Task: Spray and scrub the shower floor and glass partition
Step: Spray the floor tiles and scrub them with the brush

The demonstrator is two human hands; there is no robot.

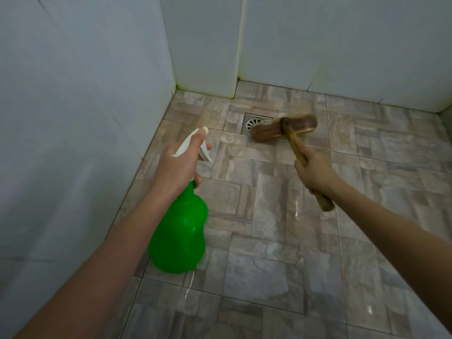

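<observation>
My left hand (179, 165) grips the neck of a green spray bottle (179, 237) with a white trigger head, its nozzle pointing toward the far floor. My right hand (315, 171) holds the wooden handle of a scrub brush (285, 129). The brush head, blurred, lies on the wet stone-pattern shower floor (269, 216) just right of the square metal drain (254, 123). No glass partition shows in this view.
White tiled walls (73, 106) close in the left side and the back, meeting at a corner with a jutting column (208, 57). Yellowish grime lines the wall joints near the floor. Water shines on the tiles.
</observation>
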